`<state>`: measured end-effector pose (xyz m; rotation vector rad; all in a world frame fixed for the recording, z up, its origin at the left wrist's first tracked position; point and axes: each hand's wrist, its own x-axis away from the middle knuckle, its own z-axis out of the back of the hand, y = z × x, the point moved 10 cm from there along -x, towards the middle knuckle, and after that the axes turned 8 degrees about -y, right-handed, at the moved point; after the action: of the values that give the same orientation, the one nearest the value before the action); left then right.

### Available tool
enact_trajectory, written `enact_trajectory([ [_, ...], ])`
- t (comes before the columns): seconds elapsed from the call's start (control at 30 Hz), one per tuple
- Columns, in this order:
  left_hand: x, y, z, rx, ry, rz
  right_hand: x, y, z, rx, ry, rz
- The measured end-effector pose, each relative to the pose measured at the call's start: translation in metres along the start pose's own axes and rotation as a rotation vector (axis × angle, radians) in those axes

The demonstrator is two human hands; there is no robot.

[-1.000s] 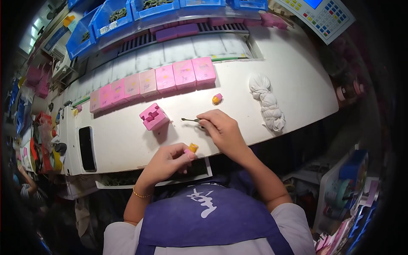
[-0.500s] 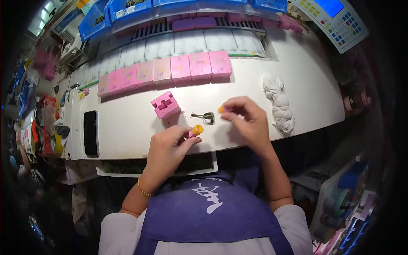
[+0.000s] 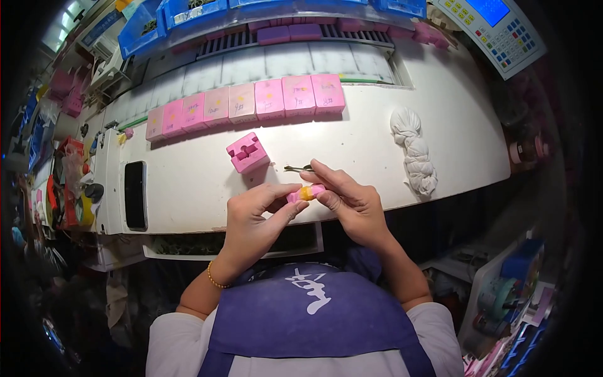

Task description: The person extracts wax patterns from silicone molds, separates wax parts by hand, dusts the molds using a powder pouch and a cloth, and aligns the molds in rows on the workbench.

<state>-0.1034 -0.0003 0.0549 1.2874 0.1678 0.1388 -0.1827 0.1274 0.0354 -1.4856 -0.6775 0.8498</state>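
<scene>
My left hand [image 3: 254, 213] pinches one end of a small pink-and-yellow piece [image 3: 306, 193] between thumb and fingers. At its other, pink end, my right hand [image 3: 355, 210] is closed with thumb and fingers. The two halves meet end to end in front of me, with yellow in the middle; whether they are fitted together is hard to make out. Just beyond my right fingertips lies a thin dark-green metal-looking piece [image 3: 294, 168], partly covered by that hand. A pink block [image 3: 249, 154] with a cross-like recess in its top stands behind my left hand.
A row of pink blocks with handwriting [image 3: 242, 108] crosses the white table. To the left lies a phone [image 3: 135, 195]; a twisted white cloth [image 3: 416, 151] rests on the right. Blue bins [image 3: 257, 11] line the back, and a keypad device [image 3: 496, 31] stands back right.
My right hand has moved left and nearer me, bringing its yellow-tipped piece against the one in my left hand. It now covers part of the dark-green piece.
</scene>
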Motion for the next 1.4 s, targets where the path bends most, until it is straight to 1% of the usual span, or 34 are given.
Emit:
enact_trajectory([
  [0.07, 0.002, -0.011, -0.005, 0.128, -0.023, 0.063, 0.002, 0.000, -0.004, -0.015, -0.009, 0.019],
  [0.13, 0.004, -0.016, -0.009, 0.145, -0.022, 0.068, 0.003, 0.005, -0.009, -0.141, -0.018, -0.029],
  [0.17, 0.005, -0.017, -0.010, 0.164, -0.018, 0.075, 0.003, 0.004, -0.008, -0.141, -0.016, -0.027],
  [0.2, 0.004, -0.014, -0.008, 0.163, -0.021, 0.074, 0.003, 0.007, -0.008, -0.256, -0.018, -0.061],
  [0.23, 0.002, -0.012, -0.013, 0.286, -0.089, 0.108, 0.004, 0.010, -0.008, -0.372, -0.020, -0.096],
  [0.27, 0.000, -0.012, -0.019, 0.408, -0.157, 0.143, 0.005, 0.008, -0.004, -0.372, -0.018, -0.096],
  [0.3, -0.002, -0.012, -0.026, 0.350, -0.292, 0.132, 0.005, 0.008, -0.006, -0.430, -0.067, -0.119],
  [0.33, -0.005, -0.015, -0.022, 0.350, -0.292, 0.132, 0.003, 0.008, -0.009, -0.487, -0.117, -0.141],
  [0.4, -0.005, -0.016, -0.037, 0.277, -0.493, 0.121, -0.001, 0.006, -0.009, -0.490, -0.148, -0.122],
  [0.47, -0.007, -0.013, -0.042, 0.295, -0.509, 0.130, -0.002, 0.007, -0.009, -0.499, -0.184, -0.130],
  [0.53, -0.010, -0.012, -0.037, 0.169, -0.441, 0.089, 0.001, 0.007, 0.022, -0.100, -0.033, -0.132],
  [0.57, -0.013, -0.010, -0.032, 0.089, -0.370, 0.085, 0.003, -0.016, 0.059, 0.470, 0.171, 0.034],
  [0.6, -0.017, -0.005, -0.027, 0.020, -0.293, 0.012, 0.011, -0.044, 0.080, 1.037, 0.375, 0.208],
  [0.67, -0.019, -0.006, -0.014, -0.092, -0.101, -0.048, 0.013, -0.062, 0.106, 1.632, 0.538, 0.064],
  [0.7, -0.020, -0.005, -0.014, -0.092, -0.095, -0.050, 0.014, -0.057, 0.119, 1.632, 0.536, 0.071],
  [0.77, -0.023, -0.011, -0.014, -0.152, -0.103, 0.025, 0.015, -0.009, 0.157, 1.450, 0.424, -0.269],
  [0.8, -0.025, -0.010, -0.014, -0.153, -0.097, 0.020, 0.014, -0.012, 0.158, 1.453, 0.424, -0.261],
  [0.87, -0.026, -0.013, -0.013, -0.150, -0.068, 0.046, 0.021, -0.033, 0.144, 1.205, 0.410, 0.050],
  [0.93, -0.031, -0.014, -0.013, -0.168, -0.073, 0.061, 0.024, -0.070, 0.088, 0.991, 0.332, 0.255],
  [1.0, -0.030, -0.016, -0.020, -0.189, -0.100, 0.086, 0.023, -0.081, 0.020, 0.986, 0.048, 0.504],
  [1.07, -0.030, 0.010, -0.016, -0.255, 0.007, -0.130, 0.018, -0.069, -0.020, 1.003, -0.159, 0.455],
  [1.1, -0.030, 0.001, -0.016, -0.192, -0.028, -0.045, 0.016, -0.065, -0.015, 0.895, -0.161, 0.426],
  [1.13, -0.028, -0.002, -0.017, -0.195, -0.027, -0.054, 0.018, -0.064, -0.010, 0.900, -0.156, 0.432],
  [1.2, -0.023, -0.026, -0.029, 0.477, -0.123, 0.037, 0.024, -0.048, 0.016, 0.419, -0.116, 0.256],
  [1.23, -0.022, -0.019, -0.027, 0.529, -0.114, -0.018, 0.029, -0.032, 0.025, 0.059, 0.028, 0.147],
  [1.27, -0.023, -0.020, -0.025, 0.636, -0.108, 0.010, 0.035, -0.006, 0.022, -0.270, 0.070, -0.099],
  [1.33, -0.026, -0.022, -0.033, 0.541, -0.107, -0.065, 0.043, 0.024, -0.013, -1.022, -0.016, -0.260],
  [1.37, -0.025, -0.027, -0.040, 0.532, -0.134, -0.001, 0.042, 0.034, -0.029, -1.164, -0.112, -0.276],
  [1.4, -0.026, -0.025, -0.040, 0.533, -0.137, -0.003, 0.040, 0.036, -0.030, -1.162, -0.110, -0.274],
])
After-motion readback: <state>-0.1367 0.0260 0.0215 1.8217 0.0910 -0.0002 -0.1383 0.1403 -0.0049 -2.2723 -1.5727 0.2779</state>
